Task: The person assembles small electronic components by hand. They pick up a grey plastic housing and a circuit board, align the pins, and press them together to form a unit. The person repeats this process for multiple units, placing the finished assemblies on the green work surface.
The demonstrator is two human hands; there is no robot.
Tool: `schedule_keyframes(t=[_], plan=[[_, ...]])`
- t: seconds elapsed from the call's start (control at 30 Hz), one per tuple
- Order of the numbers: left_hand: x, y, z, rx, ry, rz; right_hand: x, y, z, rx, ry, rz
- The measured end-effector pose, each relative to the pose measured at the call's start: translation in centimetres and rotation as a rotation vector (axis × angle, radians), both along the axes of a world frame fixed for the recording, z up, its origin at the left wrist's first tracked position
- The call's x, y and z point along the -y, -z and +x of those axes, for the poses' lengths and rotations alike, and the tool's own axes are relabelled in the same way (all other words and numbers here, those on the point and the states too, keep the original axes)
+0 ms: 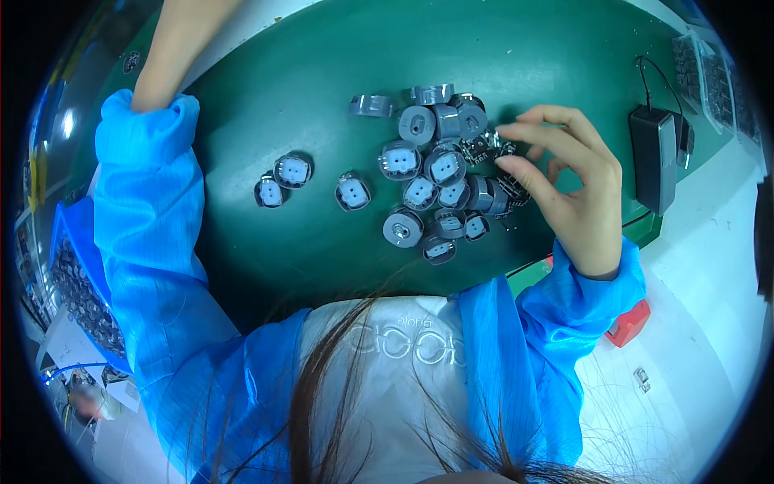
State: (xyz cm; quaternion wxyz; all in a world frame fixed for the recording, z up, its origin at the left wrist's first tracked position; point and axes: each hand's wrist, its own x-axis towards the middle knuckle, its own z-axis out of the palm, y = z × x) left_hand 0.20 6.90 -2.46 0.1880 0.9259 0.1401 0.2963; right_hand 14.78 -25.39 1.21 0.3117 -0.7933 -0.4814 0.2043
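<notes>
My right hand (587,181) is at the right side of a heap of small parts, thumb and forefinger curved with a gap between their tips. Right at those fingertips lie small shiny metal pieces (484,147), dark and tangled. Beside them is a cluster of round grey housings (416,125), some showing a pale face with small holes (446,166). A single housing (352,192) lies left of the cluster, and a pair (292,170) sits farther left. My left forearm (165,68) stretches away past the top edge, its hand and fingers outside the picture.
Under the parts is a green tabletop (282,89). A black box-shaped device (653,157) with a cable stands at the right, near clear trays of parts (713,85). A blue bin (81,242) full of small dark parts is at the left; a red object (629,324) sits below my right sleeve.
</notes>
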Motion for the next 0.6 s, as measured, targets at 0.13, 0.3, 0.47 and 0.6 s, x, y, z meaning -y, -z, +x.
schedule_keyframes(t=[0.13,0.3,0.47,0.6], plan=[[3.8,-4.5,-1.0,-0.385,0.557,-0.199,0.0,0.4,0.0,-0.024,-0.05,0.064],[7.5,-2.6,-0.7,-0.511,0.622,-0.345,0.0,1.1,0.4,-0.004,-0.094,0.045],[8.2,-2.3,-0.9,-0.257,0.272,-0.459,-1.3,1.4,0.7,0.025,0.086,0.294],[8.7,-3.9,-0.2,-0.209,0.267,-0.946,-3.7,-0.5,-0.3,-0.247,0.063,0.434]])
